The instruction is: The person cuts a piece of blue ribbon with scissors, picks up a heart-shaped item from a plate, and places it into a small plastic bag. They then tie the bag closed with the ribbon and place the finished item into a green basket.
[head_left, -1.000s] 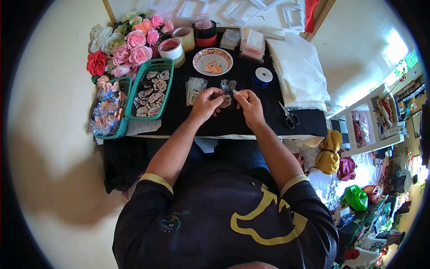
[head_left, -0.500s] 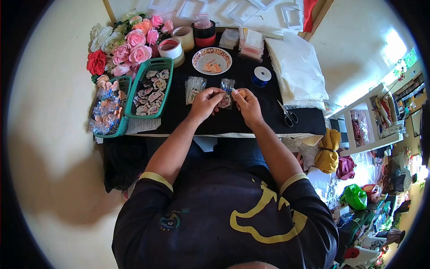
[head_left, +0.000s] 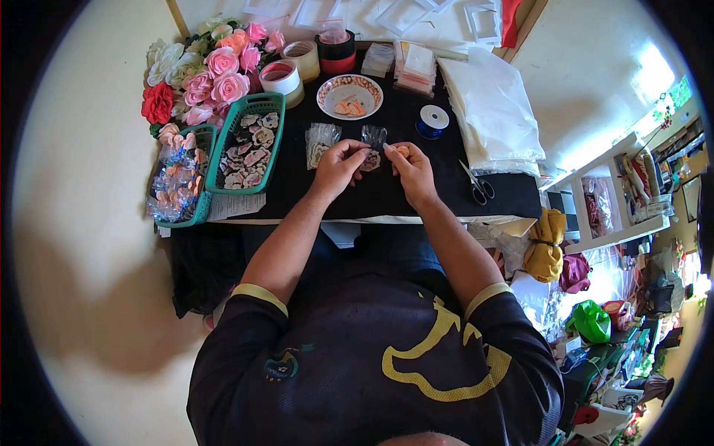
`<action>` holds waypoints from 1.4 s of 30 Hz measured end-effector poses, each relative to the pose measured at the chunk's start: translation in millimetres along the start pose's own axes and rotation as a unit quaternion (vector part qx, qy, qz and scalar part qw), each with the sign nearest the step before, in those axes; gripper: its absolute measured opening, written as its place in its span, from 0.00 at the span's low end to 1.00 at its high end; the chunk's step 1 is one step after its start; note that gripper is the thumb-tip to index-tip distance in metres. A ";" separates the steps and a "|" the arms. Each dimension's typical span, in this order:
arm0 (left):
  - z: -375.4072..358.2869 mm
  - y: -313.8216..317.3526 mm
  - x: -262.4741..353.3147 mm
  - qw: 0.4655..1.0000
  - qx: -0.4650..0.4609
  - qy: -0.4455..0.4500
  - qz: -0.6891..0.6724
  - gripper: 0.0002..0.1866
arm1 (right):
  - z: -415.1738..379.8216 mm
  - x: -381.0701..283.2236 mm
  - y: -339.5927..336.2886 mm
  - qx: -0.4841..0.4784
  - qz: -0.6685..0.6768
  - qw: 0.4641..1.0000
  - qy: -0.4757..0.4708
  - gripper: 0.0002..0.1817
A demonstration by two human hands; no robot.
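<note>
Between my hands is a small clear packet (head_left: 372, 158) with a patterned piece inside, its clear top sticking up. My left hand (head_left: 339, 170) pinches it from the left side, fingers closed. My right hand (head_left: 412, 172) is closed at its right edge, with a small orange piece (head_left: 403, 151) at the fingertips. Just left of my hands lie more clear packets (head_left: 321, 146) with similar pieces. A patterned bowl (head_left: 350, 97) holding orange pieces stands beyond my hands. A blue ribbon spool (head_left: 432, 122) is to the right.
Green baskets (head_left: 274, 146) of flat pieces and wrapped items stand at left, near artificial roses (head_left: 223, 62). Tape rolls (head_left: 281, 80) are behind. Scissors (head_left: 481, 189) and white plastic sheets (head_left: 494, 111) lie at right on the black-covered table (head_left: 297, 201).
The blue strip visible at the packet's neck before is now hardly visible between my fingertips. My hands stay nearly in place, and the whole view has shifted slightly.
</note>
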State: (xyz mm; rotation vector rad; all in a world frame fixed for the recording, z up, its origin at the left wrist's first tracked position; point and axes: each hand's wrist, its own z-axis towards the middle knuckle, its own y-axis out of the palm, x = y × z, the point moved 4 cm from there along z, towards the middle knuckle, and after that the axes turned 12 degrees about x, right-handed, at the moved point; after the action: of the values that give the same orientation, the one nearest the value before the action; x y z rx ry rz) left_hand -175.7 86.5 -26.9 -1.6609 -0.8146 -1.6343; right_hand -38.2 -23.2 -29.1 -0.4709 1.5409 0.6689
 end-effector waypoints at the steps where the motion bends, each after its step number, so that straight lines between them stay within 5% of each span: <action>1: 0.0 -0.1 0.2 1.000 0.005 -0.001 -0.003 0.11 | -0.5 -1.0 -0.7 0.000 0.000 1.000 0.000 0.10; 42: 1.4 1.4 0.3 0.998 -0.062 -0.001 -0.032 0.10 | -1.5 1.6 3.9 -0.058 -0.040 0.997 -0.014 0.13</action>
State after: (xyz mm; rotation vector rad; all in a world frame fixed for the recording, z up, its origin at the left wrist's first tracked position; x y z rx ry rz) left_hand -173.7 86.8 -26.7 -1.7365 -0.7886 -1.7583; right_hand -42.0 -21.1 -30.3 -0.6050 1.4540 0.7022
